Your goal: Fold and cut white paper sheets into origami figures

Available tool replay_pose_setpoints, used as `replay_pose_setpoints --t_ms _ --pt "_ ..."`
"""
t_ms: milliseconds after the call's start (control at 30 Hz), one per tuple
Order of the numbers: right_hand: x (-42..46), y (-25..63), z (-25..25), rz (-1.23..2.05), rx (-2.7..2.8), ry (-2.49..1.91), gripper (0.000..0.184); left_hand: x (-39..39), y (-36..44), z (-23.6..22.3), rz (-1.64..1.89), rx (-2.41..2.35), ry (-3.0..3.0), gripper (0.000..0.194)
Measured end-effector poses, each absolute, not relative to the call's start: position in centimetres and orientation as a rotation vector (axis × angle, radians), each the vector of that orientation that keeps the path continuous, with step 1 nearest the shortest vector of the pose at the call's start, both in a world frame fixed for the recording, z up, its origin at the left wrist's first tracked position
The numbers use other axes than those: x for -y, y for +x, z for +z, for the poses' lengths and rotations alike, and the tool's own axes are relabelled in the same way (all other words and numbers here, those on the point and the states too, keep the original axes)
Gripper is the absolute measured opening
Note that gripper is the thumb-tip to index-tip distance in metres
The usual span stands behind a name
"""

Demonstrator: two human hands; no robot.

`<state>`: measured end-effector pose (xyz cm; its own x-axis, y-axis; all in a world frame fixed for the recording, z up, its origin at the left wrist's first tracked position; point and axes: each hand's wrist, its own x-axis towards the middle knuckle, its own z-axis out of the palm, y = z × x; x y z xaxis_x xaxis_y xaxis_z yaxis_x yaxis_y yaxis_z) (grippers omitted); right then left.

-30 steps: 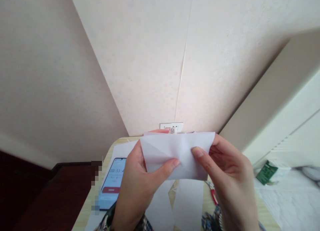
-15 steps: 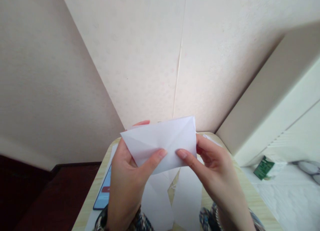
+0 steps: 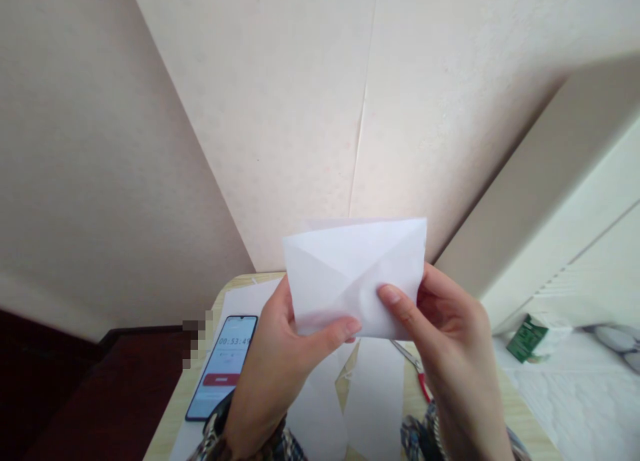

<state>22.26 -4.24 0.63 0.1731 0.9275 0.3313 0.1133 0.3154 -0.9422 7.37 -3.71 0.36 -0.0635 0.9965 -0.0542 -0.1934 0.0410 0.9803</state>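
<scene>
A folded white sheet of paper (image 3: 350,268), shaped like an envelope with diagonal creases, is held up above the table. My left hand (image 3: 295,354) grips its lower left, the thumb pressed on the front near the bottom edge and the other fingers hidden behind. On the right side my right hand (image 3: 445,334) pinches the paper, its thumb flat on the front and its fingers behind the right edge. Below lie white paper pieces (image 3: 375,394) on the small wooden table (image 3: 525,414). Scissors with a red handle (image 3: 424,385) lie partly hidden behind my right hand.
On the table's left a phone (image 3: 223,361) showing a timer rests on more white paper (image 3: 250,298). Behind the table stands a pale wall (image 3: 300,148). A green and white box (image 3: 530,338) sits at the right, on a white surface near a pair of glasses (image 3: 607,341).
Both hands have shifted the folded paper to the right and slightly up. It now sits more level, with its left side squarer. The phone and scissors have come into clearer view.
</scene>
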Motion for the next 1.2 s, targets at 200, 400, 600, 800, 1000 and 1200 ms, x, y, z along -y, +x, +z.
replay_pose_setpoints --t_ms 200,400,600,800,1000,1200 --pt "4.3 22.2 0.4 0.742 1.31 -1.134 0.014 3.7 7.5 0.4 1.279 -1.192 1.044 0.054" --pt "3.5 22.7 0.9 0.877 1.459 -1.095 0.021 3.6 7.0 -0.1 1.361 -1.268 1.064 0.056" --pt "3.2 23.4 0.9 1.0 1.572 -1.061 0.028 3.3 6.7 0.4 1.419 -1.284 1.056 0.054" --pt "3.5 23.3 0.7 0.913 1.522 -1.067 0.03 3.1 7.3 0.6 1.401 -1.176 0.976 0.061" --pt "3.7 23.7 1.2 0.873 1.518 -1.088 0.03 2.7 6.1 0.7 1.422 -1.054 1.015 0.069" --pt "3.8 24.2 1.2 0.853 1.52 -1.114 0.033 2.7 4.5 1.0 1.425 -1.025 1.095 0.068"
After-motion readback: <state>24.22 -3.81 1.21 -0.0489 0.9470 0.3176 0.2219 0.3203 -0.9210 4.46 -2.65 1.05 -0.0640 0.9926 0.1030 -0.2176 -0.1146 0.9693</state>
